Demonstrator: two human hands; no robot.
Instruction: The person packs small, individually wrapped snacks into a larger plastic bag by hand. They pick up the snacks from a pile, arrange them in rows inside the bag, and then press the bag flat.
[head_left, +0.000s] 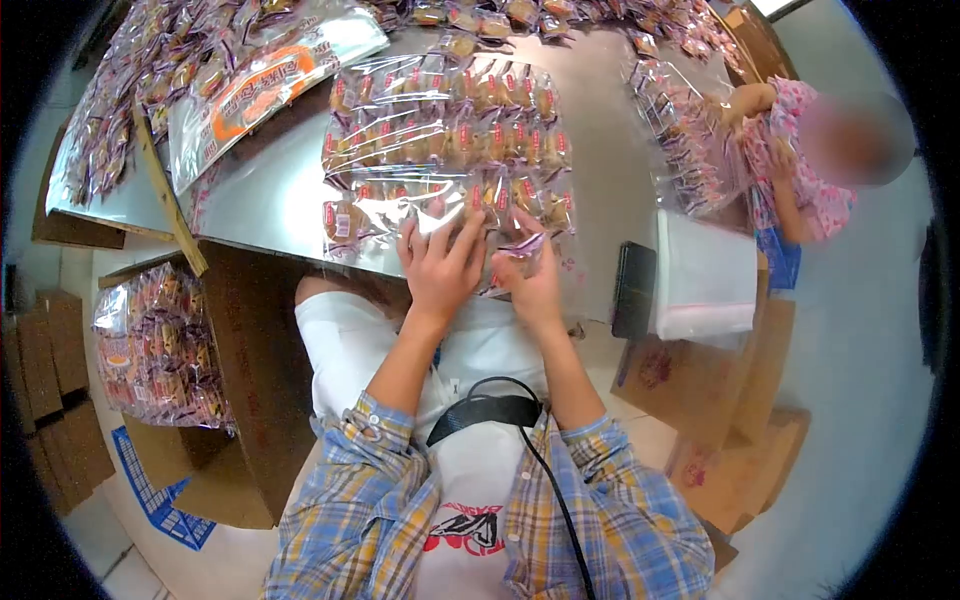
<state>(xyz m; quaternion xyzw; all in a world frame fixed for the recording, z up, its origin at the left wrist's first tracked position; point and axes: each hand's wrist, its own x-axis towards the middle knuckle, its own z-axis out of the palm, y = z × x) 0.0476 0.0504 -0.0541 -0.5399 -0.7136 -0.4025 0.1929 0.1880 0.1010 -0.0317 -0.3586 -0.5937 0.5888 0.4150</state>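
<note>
A large clear bag [445, 120] lies flat on the metal table, with rows of small wrapped snack packs inside it. At the bag's near part, my left hand [440, 262] rests with its fingers spread over the plastic. My right hand [530, 275] is just beside it at the bag's near edge, thumb and fingers closed round a small purple-edged wrapped pack [522, 247]. Packs in the nearest row show just beyond my fingertips, partly hidden by glare.
Loose wrapped packs [150, 110] heap along the table's far and left sides. A printed bag [262, 95], wooden strip [165, 190], phone [634, 290] and white bag stack [705, 275] lie around. A carton [255, 380] stands lower left. Another person [795, 165] handles packs at right.
</note>
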